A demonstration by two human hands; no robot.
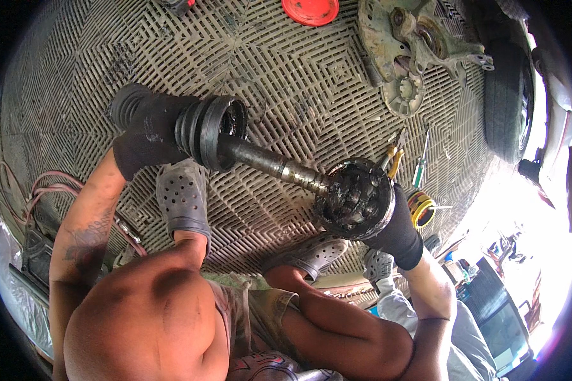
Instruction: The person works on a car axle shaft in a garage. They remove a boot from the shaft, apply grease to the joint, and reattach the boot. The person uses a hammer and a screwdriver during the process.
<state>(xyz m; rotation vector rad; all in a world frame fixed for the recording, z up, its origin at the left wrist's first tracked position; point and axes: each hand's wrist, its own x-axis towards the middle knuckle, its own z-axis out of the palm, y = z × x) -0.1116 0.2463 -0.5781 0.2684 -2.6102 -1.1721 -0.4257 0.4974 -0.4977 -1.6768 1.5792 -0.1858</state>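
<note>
A CV axle lies slantwise across my two hands above the floor mat, its bare steel shaft point(276, 166) greasy in the middle. My left hand point(149, 130), in a black glove, is wrapped round the axle's left part between ribbed rubber sections. Beside it, a black CV boot point(208, 133) has its wide mouth facing the shaft and stands away from the joint. At the right end, the open CV joint point(357, 198) is packed with dark grease. My gloved right hand point(397, 235) grips the joint's outer side from the right; some fingers are hidden behind it.
Yellow-handled pliers point(395, 159), a green-handled screwdriver point(419, 171) and a yellow-black tub point(421, 209) lie right of the joint. A steering knuckle point(419, 38), red lid point(310, 9) and tyre point(507, 101) are farther off. Another person's trouser leg point(397, 305) shows at lower right.
</note>
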